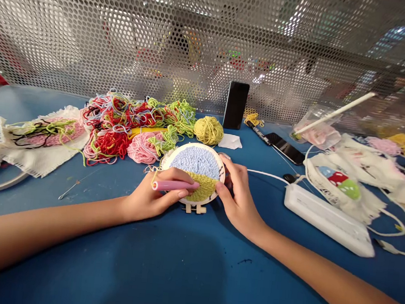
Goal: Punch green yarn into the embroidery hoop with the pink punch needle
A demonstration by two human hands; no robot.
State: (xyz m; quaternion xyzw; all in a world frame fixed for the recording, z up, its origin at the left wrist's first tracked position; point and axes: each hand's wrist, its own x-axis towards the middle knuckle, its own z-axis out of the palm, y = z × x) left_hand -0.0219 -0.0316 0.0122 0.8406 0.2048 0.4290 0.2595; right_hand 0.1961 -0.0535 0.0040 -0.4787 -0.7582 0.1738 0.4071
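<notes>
A round embroidery hoop (196, 146) is tilted up in front of me, its cloth filled with light blue loops (196, 161) above and yellow-green loops (206, 186) below. My left hand (159, 193) is closed round a pink punch needle (171, 186), whose end points at the yellow-green part; its tip is hidden. With the thumb on the front and the fingers at the rim, my right hand (238, 195) grips the hoop's right side. At the bottom edge, the hoop's wooden clamp (195, 209) faces me.
Tangled yarn (118, 118) and a yellow yarn ball (208, 130) lie behind the hoop. A phone (236, 105) stands against the perforated metal screen (127, 41); another phone (285, 148) lies flat. To the right are a white power strip (328, 220), cables and a plastic cup (317, 126).
</notes>
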